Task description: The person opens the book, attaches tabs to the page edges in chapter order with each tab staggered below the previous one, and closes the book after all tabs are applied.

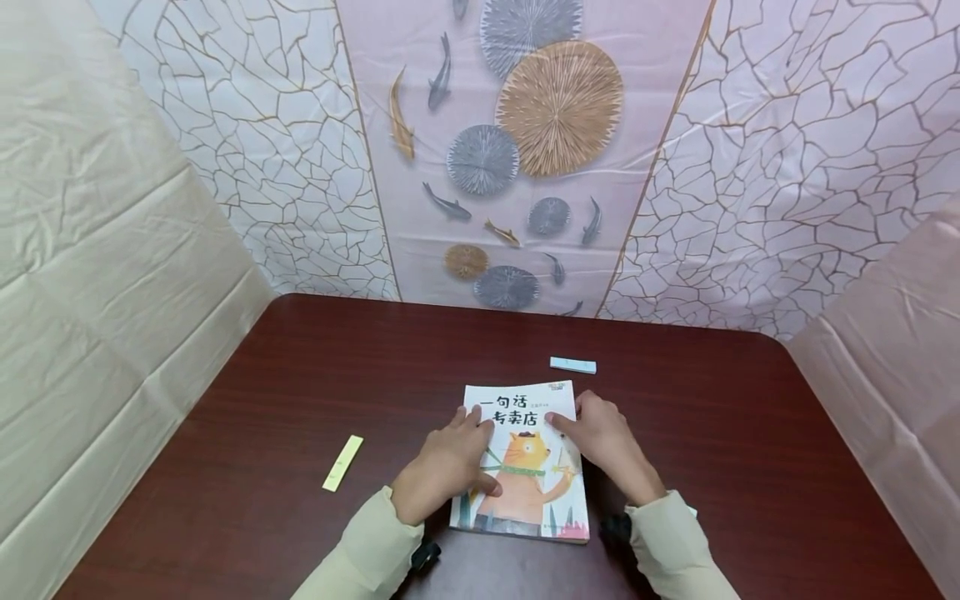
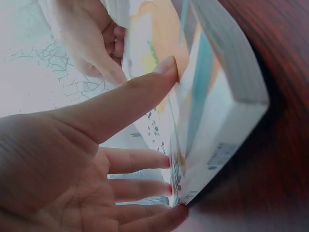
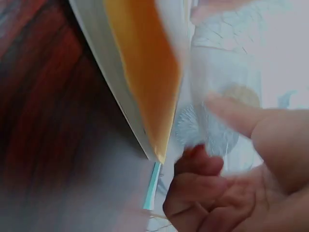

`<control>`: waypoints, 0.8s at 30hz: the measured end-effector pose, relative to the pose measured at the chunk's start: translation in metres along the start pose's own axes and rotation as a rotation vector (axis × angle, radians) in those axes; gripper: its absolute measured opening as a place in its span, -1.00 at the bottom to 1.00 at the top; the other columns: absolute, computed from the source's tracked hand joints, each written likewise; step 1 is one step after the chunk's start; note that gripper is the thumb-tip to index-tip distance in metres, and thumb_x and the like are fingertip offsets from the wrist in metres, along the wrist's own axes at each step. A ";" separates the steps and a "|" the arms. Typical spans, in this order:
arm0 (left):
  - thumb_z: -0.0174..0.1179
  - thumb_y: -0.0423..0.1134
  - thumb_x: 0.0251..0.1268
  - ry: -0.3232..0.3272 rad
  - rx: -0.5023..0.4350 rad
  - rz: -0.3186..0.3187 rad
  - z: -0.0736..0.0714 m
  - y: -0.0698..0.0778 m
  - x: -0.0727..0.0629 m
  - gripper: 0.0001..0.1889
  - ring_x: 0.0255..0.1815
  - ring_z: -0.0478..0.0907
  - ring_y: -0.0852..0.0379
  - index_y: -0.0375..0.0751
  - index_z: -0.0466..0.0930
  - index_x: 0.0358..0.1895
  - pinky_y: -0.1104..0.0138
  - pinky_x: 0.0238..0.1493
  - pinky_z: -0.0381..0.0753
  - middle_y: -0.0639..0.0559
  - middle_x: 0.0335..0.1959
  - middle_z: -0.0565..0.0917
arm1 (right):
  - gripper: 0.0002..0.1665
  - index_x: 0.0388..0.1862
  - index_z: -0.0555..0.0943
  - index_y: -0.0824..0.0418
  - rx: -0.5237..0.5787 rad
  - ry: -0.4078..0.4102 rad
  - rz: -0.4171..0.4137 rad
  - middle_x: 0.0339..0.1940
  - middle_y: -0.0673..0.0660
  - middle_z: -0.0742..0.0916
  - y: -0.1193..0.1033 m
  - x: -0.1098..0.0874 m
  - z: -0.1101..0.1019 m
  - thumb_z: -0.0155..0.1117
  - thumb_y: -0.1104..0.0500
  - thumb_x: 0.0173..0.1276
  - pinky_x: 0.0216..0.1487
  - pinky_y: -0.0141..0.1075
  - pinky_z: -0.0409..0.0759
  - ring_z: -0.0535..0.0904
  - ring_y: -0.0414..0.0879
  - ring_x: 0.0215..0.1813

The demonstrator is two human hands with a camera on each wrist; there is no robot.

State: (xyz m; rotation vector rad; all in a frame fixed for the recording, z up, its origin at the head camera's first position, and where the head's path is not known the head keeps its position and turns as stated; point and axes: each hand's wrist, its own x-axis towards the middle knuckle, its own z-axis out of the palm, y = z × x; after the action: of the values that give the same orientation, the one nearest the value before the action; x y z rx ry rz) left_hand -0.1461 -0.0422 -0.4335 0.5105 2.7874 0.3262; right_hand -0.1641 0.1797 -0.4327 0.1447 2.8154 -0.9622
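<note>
A paperback picture book [image 1: 525, 492] lies on the table, an orange cat on its white cover with Chinese lettering above. My left hand [image 1: 450, 458] rests on the cover's left side, fingers spread and thumb [image 2: 164, 67] straight. At the right edge, my right hand [image 1: 607, 433] has its thumb on the cover and its other fingers curled beside the edge. Along that edge an orange inner sheet [image 3: 145, 63] shows above the page block in the right wrist view. That view is blurred around the thumb.
A pale blue strip [image 1: 573, 365] lies behind the book and a yellow strip [image 1: 342, 463] to its left on the dark red-brown table [image 1: 247, 467]. A small white edge peeks out beside the right sleeve [image 1: 667, 533]. Patterned cloth [image 1: 300, 150] hangs behind the table.
</note>
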 end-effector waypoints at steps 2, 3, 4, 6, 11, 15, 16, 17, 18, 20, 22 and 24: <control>0.66 0.13 0.03 -0.012 0.029 -0.015 -0.001 0.003 -0.001 -0.05 0.65 0.22 -0.21 -0.20 0.48 0.48 -0.17 0.30 0.55 -0.22 0.62 0.33 | -0.55 -0.23 0.52 0.32 0.076 -0.053 -0.020 -0.55 0.08 0.52 0.006 -0.003 -0.004 0.37 -0.05 0.52 -0.45 -0.25 0.37 0.41 -0.10 -0.52; 0.63 0.13 0.07 -0.012 0.058 -0.015 -0.001 0.004 -0.003 -0.07 0.63 0.25 -0.19 -0.20 0.48 0.48 -0.14 0.33 0.54 -0.21 0.60 0.35 | -0.58 -0.25 0.51 0.28 0.131 -0.086 -0.032 -0.56 0.07 0.51 0.008 -0.004 -0.006 0.33 -0.06 0.55 -0.46 -0.26 0.35 0.38 -0.10 -0.53; 0.62 0.13 0.10 -0.002 0.088 -0.006 0.000 0.006 -0.005 -0.12 0.59 0.32 -0.17 -0.20 0.52 0.45 -0.10 0.33 0.55 -0.20 0.55 0.42 | -0.60 -0.18 0.52 0.29 0.192 -0.123 -0.047 -0.52 0.06 0.55 0.010 -0.007 -0.008 0.28 -0.05 0.60 -0.44 -0.26 0.40 0.42 -0.11 -0.50; 0.58 0.06 0.17 0.042 0.152 0.034 0.001 0.009 -0.009 -0.32 0.40 0.50 -0.10 -0.21 0.63 0.29 0.03 0.25 0.60 -0.15 0.35 0.59 | -0.62 0.04 0.51 0.32 0.354 -0.200 -0.067 -0.35 0.12 0.65 0.014 -0.011 -0.010 0.15 -0.02 0.69 -0.34 -0.24 0.53 0.55 -0.09 -0.39; 0.46 -0.19 0.26 0.164 0.036 0.139 0.009 0.009 -0.018 -0.57 0.08 0.61 -0.02 -0.16 0.67 0.18 0.09 -0.04 0.68 -0.05 0.03 0.69 | -0.45 0.55 0.25 0.36 0.795 -0.361 -0.123 0.28 0.36 0.60 0.016 -0.027 -0.006 -0.21 0.06 0.81 0.17 -0.12 0.63 0.65 0.01 0.18; 0.18 0.13 0.57 0.151 -0.230 0.120 0.008 0.005 -0.019 -0.44 0.26 0.62 -0.09 -0.07 0.52 0.46 -0.07 0.11 0.66 -0.06 0.27 0.68 | -0.33 0.72 0.07 0.24 0.847 -0.361 -0.219 0.56 0.41 0.40 0.012 -0.042 0.010 -0.15 0.04 0.79 0.35 -0.19 0.52 0.50 0.08 0.43; 0.05 0.23 0.62 0.136 -0.293 0.113 0.006 0.005 -0.019 -0.40 0.28 0.62 -0.10 -0.06 0.51 0.48 -0.11 0.14 0.64 -0.06 0.28 0.69 | -0.32 0.73 0.06 0.22 0.807 -0.342 -0.256 0.59 0.40 0.36 0.011 -0.045 0.014 -0.12 0.04 0.79 0.36 -0.20 0.51 0.47 0.12 0.47; -0.08 0.32 0.64 0.124 -0.352 0.104 0.003 0.004 -0.018 -0.34 0.28 0.63 -0.13 -0.04 0.50 0.49 -0.14 0.15 0.62 -0.06 0.28 0.69 | -0.32 0.74 0.06 0.19 0.753 -0.316 -0.298 0.61 0.38 0.34 0.010 -0.048 0.017 -0.10 0.04 0.78 0.37 -0.18 0.50 0.44 0.16 0.50; -0.20 0.38 0.64 0.114 -0.408 0.095 0.001 0.004 -0.018 -0.29 0.29 0.63 -0.15 -0.04 0.51 0.49 -0.18 0.17 0.60 -0.05 0.29 0.70 | -0.32 0.74 0.08 0.16 0.697 -0.287 -0.336 0.62 0.35 0.34 0.008 -0.051 0.021 -0.08 0.06 0.78 0.39 -0.14 0.48 0.41 0.19 0.52; -0.35 0.45 0.62 0.092 -0.501 0.082 -0.004 0.004 -0.018 -0.19 0.31 0.62 -0.18 -0.05 0.51 0.49 -0.23 0.20 0.56 -0.06 0.29 0.70 | -0.35 0.74 0.12 0.12 0.567 -0.233 -0.431 0.63 0.29 0.34 0.005 -0.057 0.026 -0.09 0.10 0.78 0.43 0.04 0.43 0.35 0.26 0.56; -0.38 0.51 0.58 0.068 -0.578 0.065 -0.008 0.003 -0.017 -0.11 0.32 0.62 -0.20 -0.11 0.48 0.51 -0.24 0.22 0.55 -0.09 0.27 0.70 | -0.36 0.74 0.14 0.07 0.458 -0.209 -0.504 0.67 0.21 0.32 0.003 -0.062 0.030 -0.12 0.12 0.78 0.51 0.19 0.28 0.21 0.24 0.65; -0.29 0.53 0.54 0.050 -0.649 0.047 -0.011 0.001 -0.016 -0.09 0.28 0.64 -0.16 -0.16 0.49 0.49 -0.17 0.21 0.59 -0.10 0.24 0.72 | -0.36 0.75 0.14 0.03 0.383 -0.218 -0.544 0.70 0.14 0.29 0.001 -0.065 0.034 -0.12 0.11 0.79 0.58 0.16 0.16 0.11 0.19 0.69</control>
State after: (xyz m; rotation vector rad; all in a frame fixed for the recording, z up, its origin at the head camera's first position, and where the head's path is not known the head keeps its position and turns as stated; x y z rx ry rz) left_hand -0.1351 -0.0491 -0.4194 0.4027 2.5033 1.2043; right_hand -0.0963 0.1572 -0.4475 -0.6713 2.4761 -1.5112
